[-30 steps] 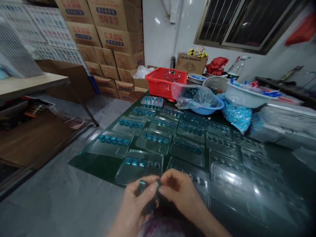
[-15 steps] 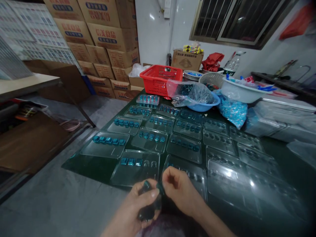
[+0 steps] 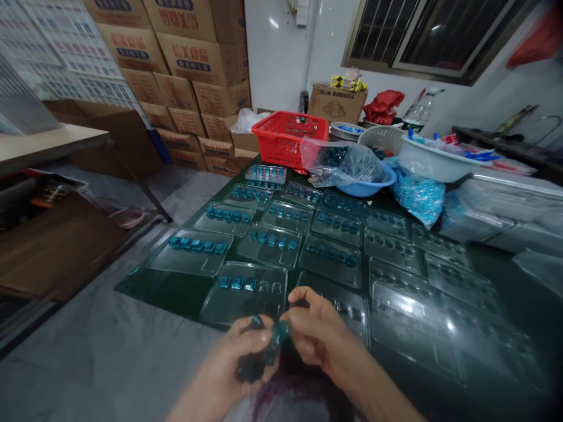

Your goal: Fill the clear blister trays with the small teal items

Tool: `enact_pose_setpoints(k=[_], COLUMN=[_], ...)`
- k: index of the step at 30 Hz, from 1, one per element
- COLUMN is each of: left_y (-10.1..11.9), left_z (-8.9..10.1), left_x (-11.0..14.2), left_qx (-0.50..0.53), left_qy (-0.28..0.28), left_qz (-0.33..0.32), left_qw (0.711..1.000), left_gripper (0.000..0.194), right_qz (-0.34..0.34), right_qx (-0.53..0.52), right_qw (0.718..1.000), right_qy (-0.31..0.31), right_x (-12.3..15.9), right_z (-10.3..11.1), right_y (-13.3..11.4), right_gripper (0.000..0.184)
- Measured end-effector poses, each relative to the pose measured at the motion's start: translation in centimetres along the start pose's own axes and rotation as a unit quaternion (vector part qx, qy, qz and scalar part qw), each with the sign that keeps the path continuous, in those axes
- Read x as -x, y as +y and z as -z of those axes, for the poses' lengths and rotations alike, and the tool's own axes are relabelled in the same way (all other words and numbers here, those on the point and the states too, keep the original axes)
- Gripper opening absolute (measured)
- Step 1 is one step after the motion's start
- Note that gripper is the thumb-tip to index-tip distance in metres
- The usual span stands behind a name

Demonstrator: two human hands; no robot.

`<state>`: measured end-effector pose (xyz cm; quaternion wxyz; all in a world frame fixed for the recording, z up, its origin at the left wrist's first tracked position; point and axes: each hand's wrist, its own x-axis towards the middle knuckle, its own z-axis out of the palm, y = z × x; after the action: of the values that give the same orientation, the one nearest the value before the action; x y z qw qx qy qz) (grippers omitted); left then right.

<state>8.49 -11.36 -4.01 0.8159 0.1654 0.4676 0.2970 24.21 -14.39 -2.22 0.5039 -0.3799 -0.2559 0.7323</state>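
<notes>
My left hand (image 3: 244, 357) is closed around several small dark teal, see-through plastic pieces. One teal piece (image 3: 280, 333) sticks out at its thumb tip, where the fingers of my right hand (image 3: 314, 328) pinch its other side. Just beyond my hands lies a clear plastic tray (image 3: 246, 305) with three square teal pieces (image 3: 237, 283) in its row of hollows; two hollows beside them hold nothing. Another clear tray (image 3: 347, 293) is partly hidden behind my right hand. The exact shape of the pieces in my left palm is blurred.
More clear trays cover the dark green table (image 3: 162, 293), many with teal pieces. At the back stand a red basket (image 3: 281, 146), a blue basin (image 3: 369, 184) with a plastic bag, and a white basin (image 3: 435, 161). Cardboard boxes (image 3: 189, 58) are stacked beyond the table.
The teal piece between my hands now shows more plainly at my left thumb. My right fingers have loosened and spread a little. The view has shifted slightly.
</notes>
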Motion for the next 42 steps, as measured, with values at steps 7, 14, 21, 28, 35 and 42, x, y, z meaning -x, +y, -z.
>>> enact_pose_setpoints(k=[7,14,21,28,35,42], left_y=[-0.3,-0.5,-0.5,0.4,2.1,2.0], left_z=[0.3,0.6,1.0,2.4,2.4,1.8], left_x=[-0.3,-0.4,-0.4,-0.1,1.2,0.6], left_qx=[-0.042,0.108,0.141,0.112,0.124,0.106], left_qy=[-0.076,-0.095,-0.028,-0.039,0.038,0.053], left_qz=[-0.009,0.010,0.044,0.022,0.018,0.024], left_qw=[0.996,0.990,0.989,0.993,0.991,0.993], left_gripper=[0.011,0.007,0.012,0.011,0.015,0.020], right_qz=[-0.016,0.026,0.230,0.231,0.258,0.248], right_qx=[0.019,0.059,0.483,0.576,0.700,0.785], right_qw=[1.000,0.997,0.844,0.782,0.661,0.563], right_qy=[0.001,0.032,0.016,0.054,0.081,0.066], right_x=[-0.2,-0.6,0.6,-2.2,-7.3,-8.2], right_z=[0.1,0.2,-1.2,-0.7,0.2,0.0], right_y=[-0.1,1.2,-0.2,-1.1,0.1,1.4], right_gripper=[0.034,0.022,0.026,0.019,0.012,0.005])
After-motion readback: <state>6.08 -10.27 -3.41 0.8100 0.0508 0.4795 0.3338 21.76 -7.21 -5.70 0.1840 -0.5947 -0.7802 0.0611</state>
